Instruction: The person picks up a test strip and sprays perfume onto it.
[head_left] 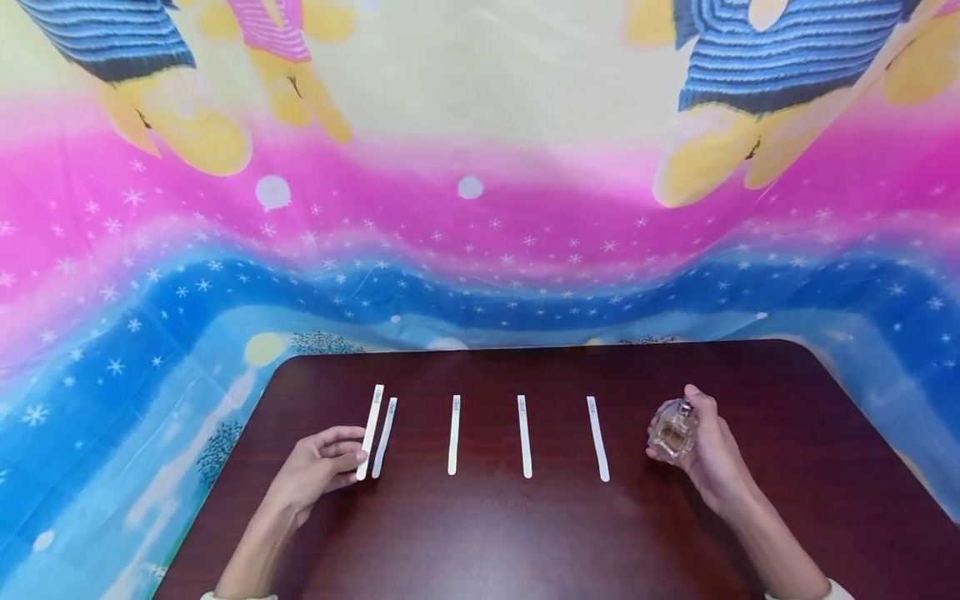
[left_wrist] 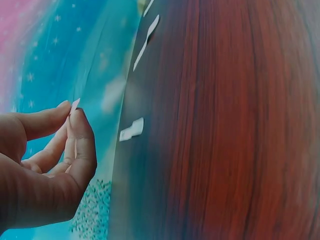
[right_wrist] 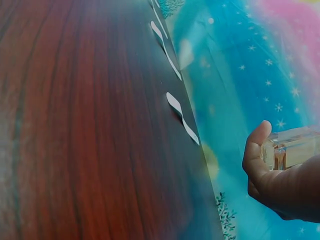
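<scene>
Between thumb and fingers, my left hand (head_left: 315,468) pinches a white paper perfume test strip (head_left: 371,432), its marked end pointing away. Only the tip of that strip (left_wrist: 75,105) shows past the fingertips in the left wrist view. Just right of it, another strip (head_left: 385,437) lies on the table. My right hand (head_left: 712,458) grips a clear glass perfume bottle (head_left: 672,440) with pale amber liquid, tilted, the thumb up beside its silvery cap. In the right wrist view the hand (right_wrist: 267,180) partly hides the bottle (right_wrist: 297,140).
More strips (head_left: 453,435), (head_left: 524,436), (head_left: 597,438) lie spaced in a row across the dark reddish-brown table (head_left: 465,533), between the hands. Behind the table's far edge hangs a colourful printed cloth (head_left: 480,225).
</scene>
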